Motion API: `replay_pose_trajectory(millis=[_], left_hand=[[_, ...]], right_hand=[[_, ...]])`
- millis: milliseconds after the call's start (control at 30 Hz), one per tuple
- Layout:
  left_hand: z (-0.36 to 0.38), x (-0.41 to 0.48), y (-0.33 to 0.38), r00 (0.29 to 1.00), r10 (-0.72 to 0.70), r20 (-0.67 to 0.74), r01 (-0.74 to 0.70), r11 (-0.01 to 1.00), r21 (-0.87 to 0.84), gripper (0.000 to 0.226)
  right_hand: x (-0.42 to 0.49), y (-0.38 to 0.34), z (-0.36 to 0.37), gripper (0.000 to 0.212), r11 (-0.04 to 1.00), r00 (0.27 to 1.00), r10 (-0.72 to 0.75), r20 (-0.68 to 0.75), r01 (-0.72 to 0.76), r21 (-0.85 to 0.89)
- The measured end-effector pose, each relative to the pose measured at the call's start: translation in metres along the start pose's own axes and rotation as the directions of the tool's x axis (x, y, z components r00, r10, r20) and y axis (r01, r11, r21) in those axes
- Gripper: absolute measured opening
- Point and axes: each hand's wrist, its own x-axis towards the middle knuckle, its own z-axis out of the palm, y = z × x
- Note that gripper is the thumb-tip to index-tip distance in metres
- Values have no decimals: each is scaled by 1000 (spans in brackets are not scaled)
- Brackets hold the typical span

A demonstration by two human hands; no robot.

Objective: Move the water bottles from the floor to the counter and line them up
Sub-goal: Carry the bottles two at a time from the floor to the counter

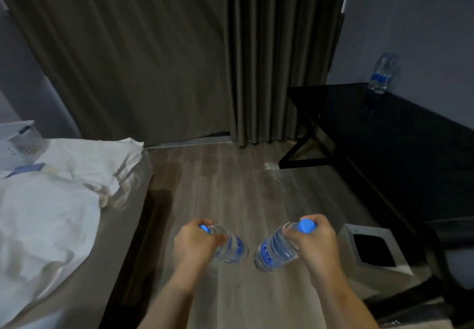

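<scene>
My left hand [195,239] grips a clear water bottle [232,248] by its neck; the bottle has a blue cap and blue label and hangs above the wooden floor. My right hand [314,236] grips a second, matching bottle [273,250] near its blue cap, its base tilted toward the other one. Two or three more bottles [382,74] stand close together at the back of the black counter [372,120] on the right, against the wall. A faint clear bottle shape [273,171] lies on the floor near the counter's leg.
A bed with white sheets [51,200] fills the left side. Grey curtains [179,59] hang ahead. A white bin with a dark opening [372,249] stands on the floor under the counter's near end, next to a dark chair [451,251].
</scene>
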Motion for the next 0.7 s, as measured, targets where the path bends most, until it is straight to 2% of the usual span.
replay_pose_trajectory(millis=[167, 267, 567, 700], left_hand=[[67, 73, 49, 999, -47, -17, 47, 999, -21, 26], [99, 113, 82, 998, -67, -6, 67, 997, -38, 27], [165, 217, 156, 999, -28, -15, 28, 1000, -2, 28], [193, 272, 194, 999, 33, 0, -33, 996, -82, 28]], right_hand=[[104, -14, -1, 27, 999, 999, 33, 32, -33, -20], [165, -30, -9, 25, 998, 999, 7, 33, -5, -68], [297, -62, -20, 26, 1000, 999, -18, -49, 17, -18], [355, -79, -11, 28, 999, 996, -46, -74, 46, 10]])
